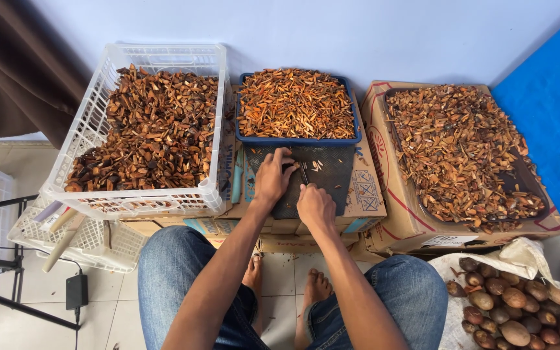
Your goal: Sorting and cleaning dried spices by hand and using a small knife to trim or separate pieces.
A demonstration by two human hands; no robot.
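Pale tiled floor (pixel 118 311), light blue wall (pixel 358 32). Dark cutting mat (pixel 332 170) atop stacked cardboard boxes (pixel 365 194).

Left hand (pixel 272 176) pressed flat on mat, fingers curled over small nut piece, mostly hidden. Right hand (pixel 315 206) fingers closed round knife (pixel 304 174), blade down beside left fingertips.

Blue tray (pixel 296 139) w/ orange-brown slivers behind mat. White crate (pixel 102 107) w/ darker chips at left. Sack of whole brown nuts (pixel 513 304) lower right.

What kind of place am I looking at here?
Likely a home workshop for cutting nuts: tiled floor, a white crate of brown pieces, a sack of whole nuts, hands slicing on a dark cutting mat.
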